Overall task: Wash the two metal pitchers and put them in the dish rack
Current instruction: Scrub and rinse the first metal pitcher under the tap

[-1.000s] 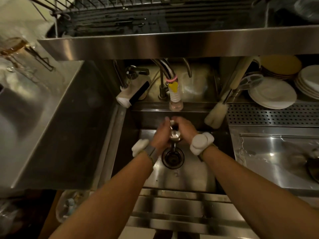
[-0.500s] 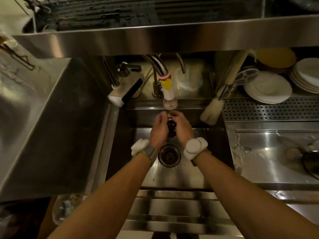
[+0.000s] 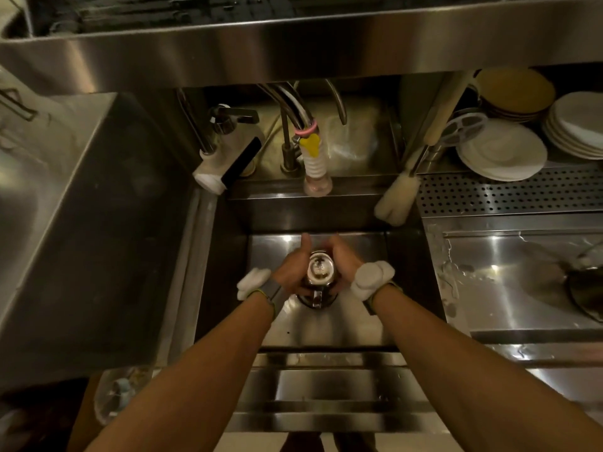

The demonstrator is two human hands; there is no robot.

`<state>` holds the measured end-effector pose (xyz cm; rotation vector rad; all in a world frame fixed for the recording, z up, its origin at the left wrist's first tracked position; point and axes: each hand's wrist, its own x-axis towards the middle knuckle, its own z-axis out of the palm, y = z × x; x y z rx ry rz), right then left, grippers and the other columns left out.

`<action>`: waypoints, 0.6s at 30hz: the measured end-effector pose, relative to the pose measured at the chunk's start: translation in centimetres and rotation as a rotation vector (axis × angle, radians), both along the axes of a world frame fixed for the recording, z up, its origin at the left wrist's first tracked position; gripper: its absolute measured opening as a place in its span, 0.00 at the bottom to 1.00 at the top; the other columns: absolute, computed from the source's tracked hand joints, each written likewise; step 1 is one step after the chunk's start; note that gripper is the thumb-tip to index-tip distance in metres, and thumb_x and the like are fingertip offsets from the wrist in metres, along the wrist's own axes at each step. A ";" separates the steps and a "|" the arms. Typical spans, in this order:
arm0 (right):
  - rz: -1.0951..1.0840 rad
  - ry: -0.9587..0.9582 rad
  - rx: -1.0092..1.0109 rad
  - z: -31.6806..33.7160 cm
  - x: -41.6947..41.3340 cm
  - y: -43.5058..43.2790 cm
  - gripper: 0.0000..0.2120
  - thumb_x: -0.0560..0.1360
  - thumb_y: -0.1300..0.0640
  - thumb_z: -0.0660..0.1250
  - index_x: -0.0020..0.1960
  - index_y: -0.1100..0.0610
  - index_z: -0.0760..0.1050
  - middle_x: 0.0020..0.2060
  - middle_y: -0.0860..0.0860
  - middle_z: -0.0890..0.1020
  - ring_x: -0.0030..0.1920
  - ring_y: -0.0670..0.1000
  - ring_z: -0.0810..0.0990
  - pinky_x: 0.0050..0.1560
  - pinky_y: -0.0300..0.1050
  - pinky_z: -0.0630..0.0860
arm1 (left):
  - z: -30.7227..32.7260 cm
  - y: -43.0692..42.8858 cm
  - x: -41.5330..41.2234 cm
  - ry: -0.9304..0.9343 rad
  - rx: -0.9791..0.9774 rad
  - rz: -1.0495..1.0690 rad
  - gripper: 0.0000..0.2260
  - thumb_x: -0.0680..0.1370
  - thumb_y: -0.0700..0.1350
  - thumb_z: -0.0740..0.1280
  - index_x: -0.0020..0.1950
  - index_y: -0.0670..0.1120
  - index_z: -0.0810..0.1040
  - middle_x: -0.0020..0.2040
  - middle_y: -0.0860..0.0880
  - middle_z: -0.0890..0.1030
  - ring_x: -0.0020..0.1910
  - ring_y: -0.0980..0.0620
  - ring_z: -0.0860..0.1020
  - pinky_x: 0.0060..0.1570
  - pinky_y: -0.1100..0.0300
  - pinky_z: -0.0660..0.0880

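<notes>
A small metal pitcher point(image 3: 320, 272) is upright low in the steel sink point(image 3: 346, 327), its open mouth facing up and its handle pointing toward me. My left hand point(image 3: 292, 267) wraps its left side with the thumb raised, and my right hand point(image 3: 342, 259) wraps its right side. The faucet spout point(image 3: 317, 177) with a yellow tag hangs above and behind the pitcher. The dish rack point(image 3: 130, 14) sits on the shelf at the top. A second pitcher is not visible.
A soap dispenser point(image 3: 228, 158) stands left of the faucet. A bottle brush point(image 3: 396, 199) leans at the sink's right rear corner. Stacked white plates point(image 3: 502, 151) and a perforated drain tray point(image 3: 509, 194) lie to the right. A dark pan point(image 3: 587, 288) rests on the wet right counter.
Both hands have lowered the pitcher away from the faucet toward the sink bottom and turned its mouth upward. The view has tilted down.
</notes>
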<state>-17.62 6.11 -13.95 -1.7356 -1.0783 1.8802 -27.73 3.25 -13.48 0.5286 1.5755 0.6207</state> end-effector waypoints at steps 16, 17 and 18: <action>0.143 -0.261 0.362 12.6 7.9 1.4 0.11 0.80 0.59 0.53 0.47 0.62 0.72 0.54 0.65 0.78 0.54 0.63 0.77 0.60 0.61 0.72 | 10.9 2.0 7.5 0.151 0.197 -0.080 0.30 0.79 0.62 0.52 0.63 0.39 0.74 0.58 0.38 0.79 0.57 0.38 0.79 0.45 0.49 0.80; 0.190 -0.292 0.379 13.6 9.0 1.5 0.11 0.81 0.60 0.52 0.50 0.63 0.71 0.56 0.64 0.77 0.57 0.63 0.76 0.60 0.59 0.72 | 11.6 2.2 8.7 0.149 0.207 -0.078 0.31 0.79 0.63 0.52 0.64 0.38 0.73 0.60 0.37 0.79 0.57 0.37 0.79 0.48 0.47 0.80; 0.234 -0.335 0.413 14.7 10.8 1.8 0.09 0.81 0.60 0.52 0.52 0.61 0.70 0.56 0.62 0.76 0.57 0.61 0.76 0.60 0.55 0.72 | 12.6 2.5 10.7 0.145 0.230 -0.066 0.31 0.79 0.64 0.52 0.64 0.38 0.73 0.60 0.37 0.78 0.56 0.37 0.80 0.51 0.44 0.80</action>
